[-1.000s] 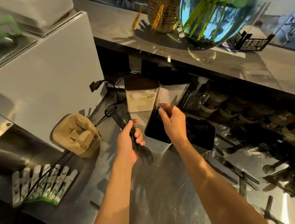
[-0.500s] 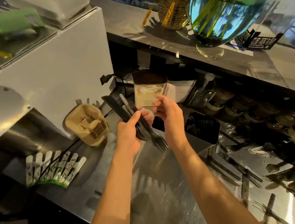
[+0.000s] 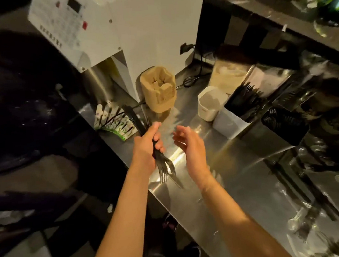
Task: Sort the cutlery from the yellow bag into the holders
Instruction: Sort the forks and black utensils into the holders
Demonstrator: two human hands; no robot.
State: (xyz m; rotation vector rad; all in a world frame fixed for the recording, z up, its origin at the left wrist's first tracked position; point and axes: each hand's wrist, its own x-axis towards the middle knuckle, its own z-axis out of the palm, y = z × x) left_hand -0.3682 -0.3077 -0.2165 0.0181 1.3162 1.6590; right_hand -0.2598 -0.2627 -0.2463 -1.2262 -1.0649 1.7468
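Observation:
My left hand [image 3: 146, 148] grips a bundle of black plastic forks [image 3: 164, 166], tines pointing down toward me and handles sticking up past my fist. My right hand [image 3: 190, 145] hovers just to the right of it, fingers relaxed and holding nothing. Three holders stand further right on the steel counter [image 3: 219, 185]: a white round one [image 3: 210, 103], a white square one [image 3: 230, 121] full of black cutlery, and a black one [image 3: 286, 127] with black cutlery. Loose cutlery [image 3: 321, 217] lies scattered at the right. No yellow bag is visible.
A brown cardboard cup carrier [image 3: 159, 88] stands behind my hands beside a white machine [image 3: 116, 25]. A small white picket-fence ornament [image 3: 113, 122] sits at the counter's left edge. Clear containers [image 3: 231, 72] stand at the back under a raised shelf [image 3: 276, 8]. Dark floor lies left.
The view has swung left and down. My right hand has come off the forks and opened. My left hand has lowered the bundle, tines now pointing down.

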